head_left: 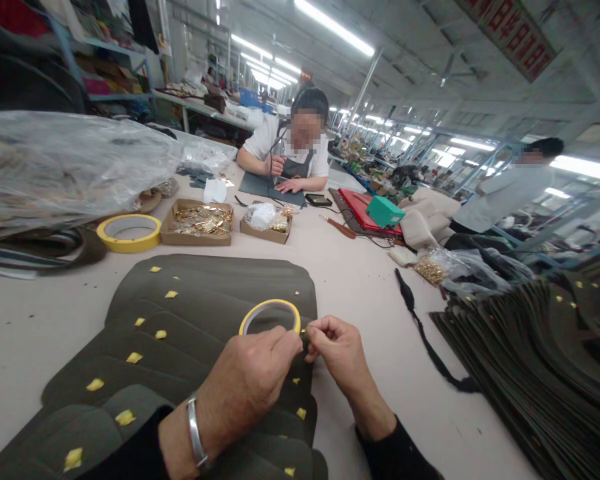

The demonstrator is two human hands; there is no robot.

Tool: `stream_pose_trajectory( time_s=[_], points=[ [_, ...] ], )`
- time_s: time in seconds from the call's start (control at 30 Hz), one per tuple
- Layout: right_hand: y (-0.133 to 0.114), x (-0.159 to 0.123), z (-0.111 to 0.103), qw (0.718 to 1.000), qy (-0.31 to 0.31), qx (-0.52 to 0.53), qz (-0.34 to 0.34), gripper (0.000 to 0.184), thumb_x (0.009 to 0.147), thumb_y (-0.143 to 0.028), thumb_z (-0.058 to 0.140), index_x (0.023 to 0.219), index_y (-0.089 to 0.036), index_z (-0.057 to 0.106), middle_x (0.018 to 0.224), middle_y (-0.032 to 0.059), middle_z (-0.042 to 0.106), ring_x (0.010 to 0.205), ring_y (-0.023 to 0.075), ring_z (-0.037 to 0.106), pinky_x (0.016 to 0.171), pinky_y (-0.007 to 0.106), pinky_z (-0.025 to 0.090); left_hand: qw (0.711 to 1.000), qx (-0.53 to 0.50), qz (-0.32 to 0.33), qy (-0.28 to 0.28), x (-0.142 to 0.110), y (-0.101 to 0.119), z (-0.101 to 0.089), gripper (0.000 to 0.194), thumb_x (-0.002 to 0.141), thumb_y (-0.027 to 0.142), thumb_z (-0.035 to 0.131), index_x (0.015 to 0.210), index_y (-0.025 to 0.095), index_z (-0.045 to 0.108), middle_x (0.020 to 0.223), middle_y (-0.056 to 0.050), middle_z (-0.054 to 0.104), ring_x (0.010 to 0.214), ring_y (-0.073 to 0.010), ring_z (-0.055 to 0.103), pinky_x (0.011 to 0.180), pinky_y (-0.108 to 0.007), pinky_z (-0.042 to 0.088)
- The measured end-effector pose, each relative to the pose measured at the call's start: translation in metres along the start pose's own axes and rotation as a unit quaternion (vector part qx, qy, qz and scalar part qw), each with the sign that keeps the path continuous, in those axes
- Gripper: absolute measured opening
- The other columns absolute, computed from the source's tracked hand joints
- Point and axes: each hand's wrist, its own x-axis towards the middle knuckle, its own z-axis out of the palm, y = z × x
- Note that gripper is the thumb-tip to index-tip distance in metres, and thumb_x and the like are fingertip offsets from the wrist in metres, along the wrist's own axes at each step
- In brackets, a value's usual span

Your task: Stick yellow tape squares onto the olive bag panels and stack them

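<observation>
My left hand point(257, 367), a silver bangle on its wrist, is closed on the near side of a roll of yellow tape point(271, 304), which stands tilted above overlapping dark olive fabric pieces point(210, 280). Close to the roll's right side, my right hand point(336, 343) is closed in a pinch. A tiny bright spot shows at its fingertips, but what they hold is too small to name. Small yellow tape pieces point(135, 358) dot the fabric along its left and right sides. Near the far right corner of the top piece sits a small metal stud point(297, 293).
Beyond the fabric are a wider yellow tape roll point(130, 232) and cardboard boxes of gold metal parts point(200, 223). A co-worker point(293, 147) leans over the table opposite. To the right lie a black strap point(420, 327) and stacked olive pieces point(520, 360); plastic-wrapped goods point(75, 167) are left.
</observation>
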Motion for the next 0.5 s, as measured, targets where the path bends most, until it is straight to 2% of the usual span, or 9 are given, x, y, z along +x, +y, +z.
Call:
stream_pose_trajectory(
  time_s=[0.1, 0.17, 0.23, 0.37, 0.5],
  points=[
    [0.008, 0.01, -0.011, 0.998, -0.026, -0.006, 0.048, 0.024, 0.07, -0.036, 0.069, 0.07, -0.012, 0.065, 0.053, -0.0003, 0.062, 0.043, 0.0106, 0.057, 0.044, 0.021, 0.049, 0.992, 0.06, -0.048, -0.097, 0.003, 0.0, 0.0, 0.015, 0.091, 0.009, 0.045, 0.087, 0.02, 0.054, 0.078, -0.001, 0.061, 0.069, -0.0195, 0.06, 0.059, -0.03, 0.048],
    [0.013, 0.012, -0.015, 0.998, -0.034, -0.026, 0.045, 0.026, 0.072, -0.038, 0.069, 0.072, -0.012, 0.067, 0.056, 0.0004, 0.063, 0.047, 0.0106, 0.059, 0.048, 0.021, 0.051, 0.981, 0.079, -0.074, -0.161, 0.005, 0.0, 0.0, 0.016, 0.09, 0.007, 0.047, 0.09, 0.02, 0.056, 0.084, -0.003, 0.063, 0.076, -0.021, 0.061, 0.063, -0.031, 0.051],
    [0.017, 0.011, -0.015, 0.997, -0.036, -0.059, 0.03, 0.025, 0.075, -0.038, 0.066, 0.073, -0.013, 0.068, 0.058, 0.0007, 0.063, 0.05, 0.0114, 0.06, 0.051, 0.022, 0.052, 0.973, 0.078, -0.087, -0.199, 0.007, 0.001, -0.001, 0.017, 0.09, 0.007, 0.046, 0.092, 0.019, 0.058, 0.089, -0.004, 0.064, 0.082, -0.0219, 0.061, 0.069, -0.033, 0.053],
    [0.019, 0.007, -0.009, 0.987, -0.036, -0.155, -0.02, 0.019, 0.081, -0.031, 0.06, 0.073, -0.015, 0.068, 0.059, 0.0001, 0.063, 0.052, 0.0124, 0.059, 0.051, 0.022, 0.049, 0.966, 0.07, -0.1, -0.226, 0.01, 0.003, -0.002, 0.02, 0.092, 0.007, 0.043, 0.095, 0.019, 0.059, 0.092, -0.006, 0.065, 0.086, -0.0229, 0.061, 0.074, -0.036, 0.055],
    [0.017, 0.006, -0.004, 0.96, -0.017, -0.251, -0.12, 0.015, 0.081, -0.02, 0.056, 0.073, -0.017, 0.068, 0.064, 0.0002, 0.066, 0.055, 0.0124, 0.059, 0.056, 0.023, 0.045, 0.967, 0.062, -0.1, -0.224, 0.009, 0.002, -0.001, 0.021, 0.092, 0.007, 0.042, 0.095, 0.019, 0.059, 0.092, -0.006, 0.065, 0.085, -0.0235, 0.061, 0.074, -0.038, 0.055]
  ],
)
